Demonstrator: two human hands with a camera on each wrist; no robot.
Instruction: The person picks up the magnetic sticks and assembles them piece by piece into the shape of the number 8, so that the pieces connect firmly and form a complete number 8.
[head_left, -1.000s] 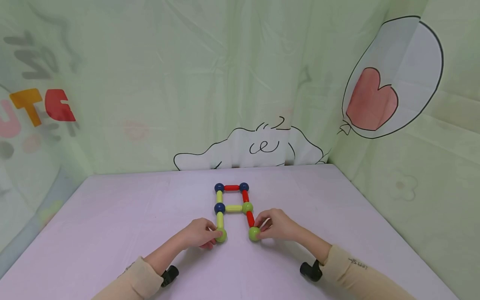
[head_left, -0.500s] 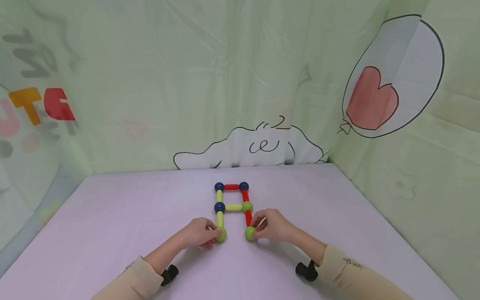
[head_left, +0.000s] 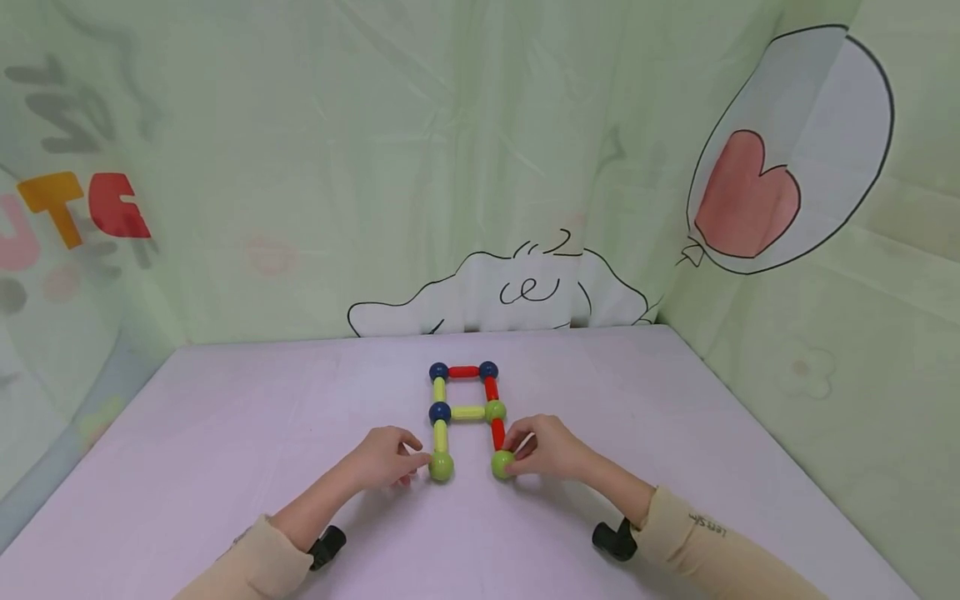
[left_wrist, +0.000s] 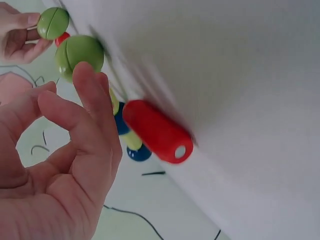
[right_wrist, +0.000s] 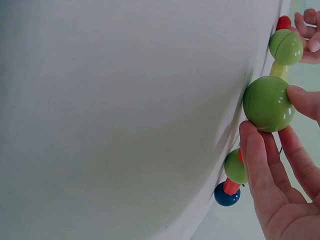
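Observation:
A frame of ball-and-stick building toys lies flat on the table: dark blue balls [head_left: 439, 412] and green balls joined by red and yellow sticks [head_left: 468, 413]. My right hand [head_left: 551, 448] pinches the lower right green ball [right_wrist: 269, 104] between thumb and fingers, and a red stick [head_left: 498, 433] runs up from it. Beside the lower left green ball [head_left: 441, 466] is my left hand [head_left: 384, 458], thumb tip near the ball and fingers loosely bent around nothing. Close by its fingers, a loose red stick [left_wrist: 157, 131] lies on the table in the left wrist view; in the head view the hand hides it.
The pale lilac table [head_left: 262, 433] ends at a green curtain [head_left: 300, 167] with drawn figures. Dark wrist cameras [head_left: 615, 542] sit at both beige sleeves [head_left: 712, 542].
My right hand swung the lower right green ball and its red stick slightly left. My left hand let go of the lower left green ball and drew back a little left.

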